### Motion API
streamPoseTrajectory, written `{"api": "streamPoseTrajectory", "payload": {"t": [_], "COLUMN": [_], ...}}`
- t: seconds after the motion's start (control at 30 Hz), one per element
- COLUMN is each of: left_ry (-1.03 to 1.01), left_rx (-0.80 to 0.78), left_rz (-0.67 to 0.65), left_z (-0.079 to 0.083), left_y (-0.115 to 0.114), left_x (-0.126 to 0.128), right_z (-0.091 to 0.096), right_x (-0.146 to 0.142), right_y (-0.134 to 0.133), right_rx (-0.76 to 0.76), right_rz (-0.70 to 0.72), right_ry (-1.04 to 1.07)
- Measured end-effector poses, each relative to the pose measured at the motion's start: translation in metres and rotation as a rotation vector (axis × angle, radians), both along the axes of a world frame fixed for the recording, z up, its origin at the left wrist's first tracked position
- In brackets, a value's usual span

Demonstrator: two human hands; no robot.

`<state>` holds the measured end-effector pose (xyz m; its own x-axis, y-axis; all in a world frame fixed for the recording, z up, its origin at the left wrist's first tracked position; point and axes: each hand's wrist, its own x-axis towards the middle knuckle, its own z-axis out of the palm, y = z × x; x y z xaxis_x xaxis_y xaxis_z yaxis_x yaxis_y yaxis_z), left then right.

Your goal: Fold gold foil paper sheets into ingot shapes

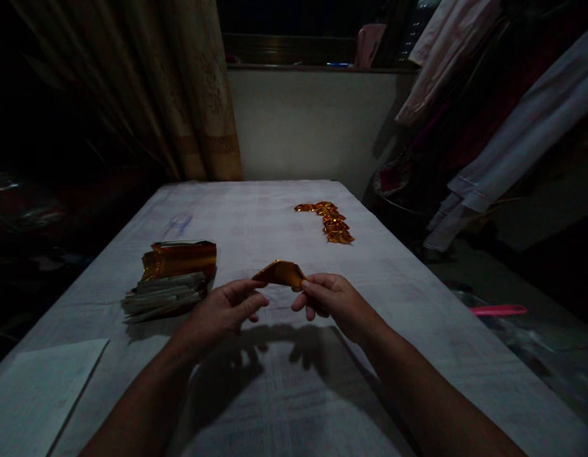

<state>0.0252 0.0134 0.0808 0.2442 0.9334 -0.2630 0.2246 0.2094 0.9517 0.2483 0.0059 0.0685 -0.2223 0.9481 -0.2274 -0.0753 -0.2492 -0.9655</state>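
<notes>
A folded piece of gold foil paper [280, 273] is held above the table between both hands. My left hand [227, 310] pinches its left end with thumb and fingers. My right hand [328, 299] pinches its right end, fingers curled. To the left lies a stack of gold foil sheets [172, 279], its top sheets curled up. Farther back on the right, a row of several folded gold pieces [329, 222] lies on the table.
The table [255, 216] is covered by a pale cloth. A white sheet of paper [37, 387] lies at the near left corner. A curtain [189, 89] hangs behind on the left, clothes [503, 127] hang on the right, and a pink object [498, 310] lies off the table's right side.
</notes>
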Motion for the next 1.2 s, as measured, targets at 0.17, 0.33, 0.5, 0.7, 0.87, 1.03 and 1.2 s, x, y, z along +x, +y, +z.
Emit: {"api": "streamPoseTrajectory", "payload": {"t": [0.17, 0.33, 0.5, 0.7, 0.87, 1.03, 1.2], "left_ry": [-0.070, -0.149, -0.222, -0.262, -0.164, 0.091, 0.324], "left_rx": [0.057, 0.024, 0.019, 0.060, 0.203, 0.536, 0.720], "left_rz": [0.205, 0.345, 0.469, 0.540, 0.449, 0.084, 0.023], "left_z": [-0.016, -0.023, -0.017, -0.007, -0.009, -0.018, -0.026], "left_y": [-0.016, -0.020, -0.014, -0.005, -0.003, -0.002, 0.003], "left_x": [0.034, 0.040, 0.033, 0.020, 0.008, 0.001, -0.008], "right_z": [-0.006, -0.005, -0.003, -0.002, -0.009, -0.018, -0.022], "right_x": [-0.019, -0.024, -0.022, -0.020, -0.016, -0.015, -0.015], "right_y": [-0.007, -0.012, -0.013, -0.011, -0.005, -0.002, -0.001], "right_rx": [-0.055, -0.064, -0.065, -0.061, -0.092, -0.140, -0.105], "right_rz": [-0.031, 0.006, 0.014, -0.001, -0.050, 0.013, -0.014], "right_ry": [0.098, 0.111, 0.113, 0.099, 0.088, 0.042, 0.020]}}
